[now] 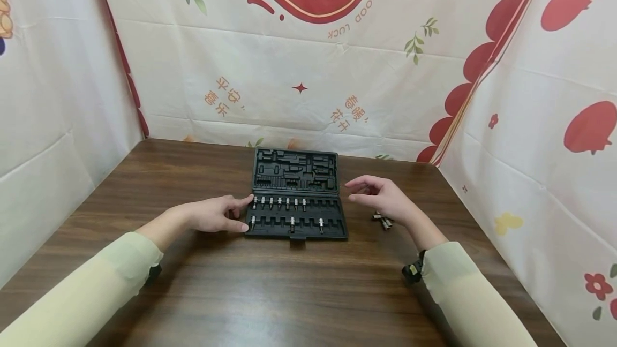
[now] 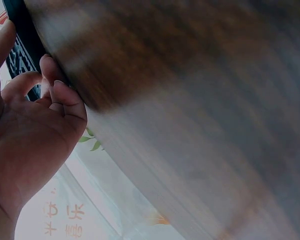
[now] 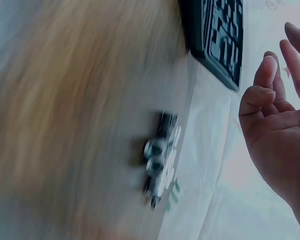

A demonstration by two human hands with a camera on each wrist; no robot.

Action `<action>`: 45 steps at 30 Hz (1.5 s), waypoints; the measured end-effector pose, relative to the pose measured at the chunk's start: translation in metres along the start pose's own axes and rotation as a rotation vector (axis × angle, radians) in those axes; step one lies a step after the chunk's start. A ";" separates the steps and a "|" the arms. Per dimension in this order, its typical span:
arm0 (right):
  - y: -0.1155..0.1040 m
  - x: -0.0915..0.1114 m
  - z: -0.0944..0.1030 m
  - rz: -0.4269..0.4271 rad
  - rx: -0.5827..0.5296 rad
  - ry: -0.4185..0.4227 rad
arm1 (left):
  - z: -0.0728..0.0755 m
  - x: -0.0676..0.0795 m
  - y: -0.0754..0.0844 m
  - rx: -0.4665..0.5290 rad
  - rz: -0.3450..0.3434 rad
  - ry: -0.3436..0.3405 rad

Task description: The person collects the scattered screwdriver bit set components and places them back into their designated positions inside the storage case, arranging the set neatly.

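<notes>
One black bit-socket case [image 1: 295,170], open on the table [image 1: 241,293]. Bit sockets [image 1: 279,204] seated: 7 upper row, 3 lower. Loose bit sockets [image 1: 384,222] right of case, clustered; count unclear. Left hand [image 1: 218,215]: thumb and index spread, touching case's left edge. Right hand [image 1: 385,197]: empty, fingers loosely bent, near case. Backdrop [image 1: 270,50] reads "GOOD LUCK".

Case [image 1: 295,194]: open, ten bits [image 1: 292,222] in its near half.
Left hand [image 1: 214,215]: at nine o'clock of the case, touching it.
Right hand [image 1: 383,197]: at three o'clock, near the case.
Loose bits [image 1: 385,223]: toward four o'clock, on the table [image 1: 279,293].
</notes>
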State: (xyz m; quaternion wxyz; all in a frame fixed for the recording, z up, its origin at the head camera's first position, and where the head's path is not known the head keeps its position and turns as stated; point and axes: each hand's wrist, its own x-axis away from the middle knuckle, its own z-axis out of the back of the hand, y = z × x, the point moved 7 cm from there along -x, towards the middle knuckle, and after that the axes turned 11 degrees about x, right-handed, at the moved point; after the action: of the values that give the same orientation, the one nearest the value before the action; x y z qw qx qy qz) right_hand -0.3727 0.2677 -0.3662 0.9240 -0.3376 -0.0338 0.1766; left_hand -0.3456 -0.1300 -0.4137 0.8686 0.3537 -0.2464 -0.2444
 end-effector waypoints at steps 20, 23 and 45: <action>0.074 0.053 0.039 -0.151 0.207 -0.020 | 0.000 -0.003 0.003 -0.009 0.004 -0.011; 0.084 0.054 0.039 -0.164 0.256 -0.050 | 0.000 -0.003 0.002 -0.010 0.005 -0.010; 0.099 0.055 0.046 -0.191 0.398 -0.058 | 0.001 -0.002 -0.001 -0.013 0.012 -0.007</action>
State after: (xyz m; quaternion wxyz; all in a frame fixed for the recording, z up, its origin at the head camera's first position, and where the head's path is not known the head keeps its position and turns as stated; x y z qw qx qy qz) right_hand -0.3597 0.3852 -0.3973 0.9836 -0.1384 -0.0567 0.1011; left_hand -0.3485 -0.1299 -0.4144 0.8713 0.3459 -0.2501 -0.2420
